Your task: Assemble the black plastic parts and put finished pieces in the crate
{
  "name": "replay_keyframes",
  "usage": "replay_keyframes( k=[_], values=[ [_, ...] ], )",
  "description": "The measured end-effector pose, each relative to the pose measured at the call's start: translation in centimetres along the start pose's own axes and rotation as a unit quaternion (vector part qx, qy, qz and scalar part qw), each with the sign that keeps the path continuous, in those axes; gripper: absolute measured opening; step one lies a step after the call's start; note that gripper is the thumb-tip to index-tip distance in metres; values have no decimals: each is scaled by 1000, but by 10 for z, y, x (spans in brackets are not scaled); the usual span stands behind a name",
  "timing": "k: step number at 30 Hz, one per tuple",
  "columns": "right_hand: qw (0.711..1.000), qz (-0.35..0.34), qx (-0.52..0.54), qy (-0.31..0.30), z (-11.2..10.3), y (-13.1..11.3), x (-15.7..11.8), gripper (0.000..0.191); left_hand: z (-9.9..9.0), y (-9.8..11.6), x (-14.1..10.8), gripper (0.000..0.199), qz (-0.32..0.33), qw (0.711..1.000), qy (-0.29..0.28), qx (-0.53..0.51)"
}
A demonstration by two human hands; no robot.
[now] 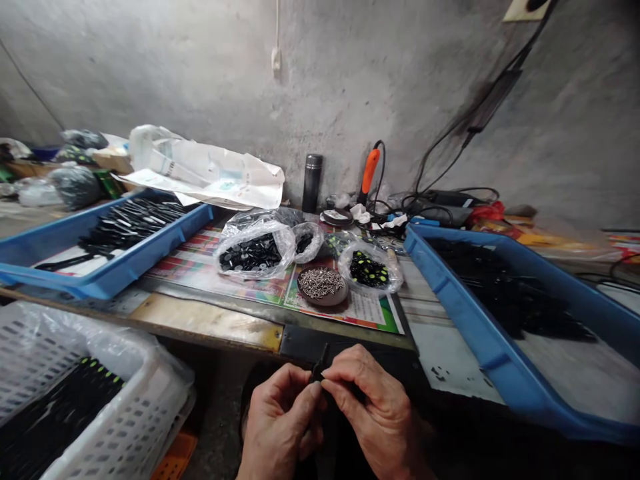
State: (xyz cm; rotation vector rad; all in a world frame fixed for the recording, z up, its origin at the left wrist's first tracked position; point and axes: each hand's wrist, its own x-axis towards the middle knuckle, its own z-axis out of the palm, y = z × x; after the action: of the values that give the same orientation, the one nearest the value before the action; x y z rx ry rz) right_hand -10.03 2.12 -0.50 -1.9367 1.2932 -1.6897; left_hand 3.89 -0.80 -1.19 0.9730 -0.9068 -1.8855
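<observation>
Both hands meet just in front of the bench's near edge. My left hand (285, 417) pinches a small dark part (318, 371) between thumb and forefinger; its exact kind is too hidden to tell. The fingertips of my right hand (373, 403) are closed at the same part from the other side, though whether they hold a separate small piece cannot be seen. A thin dark end sticks up between the fingers. Beyond the hands, a round dish of small metal screws (321, 284) stands on the bench, beside an open bag of black and yellow-green pieces (369, 269).
At left stands a blue tray (100, 285) of long black parts; another blue tray (480, 360) with black parts is at right. A white basket (150, 393) sits low left. Behind are a bag of black pieces (255, 255), a dark flask (313, 183) and an orange-handled tool (370, 171).
</observation>
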Motion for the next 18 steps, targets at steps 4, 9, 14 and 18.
replay_keyframes(
  k=[4,9,14,18],
  values=[
    [1000,-3,-3,7,3,0,-3,13,3,-5,-2,49,56,998,34,21],
    [970,195,138,36,10,5,-7,10,10,2,-9,47,43,998,45,2],
    [889,362,278,-28,13,7,-5,31,13,4,-12,48,27,999,23,-20],
    [908,357,218,-20,14,0,-2,27,13,1,-12,49,9,999,28,-20]
  ],
)
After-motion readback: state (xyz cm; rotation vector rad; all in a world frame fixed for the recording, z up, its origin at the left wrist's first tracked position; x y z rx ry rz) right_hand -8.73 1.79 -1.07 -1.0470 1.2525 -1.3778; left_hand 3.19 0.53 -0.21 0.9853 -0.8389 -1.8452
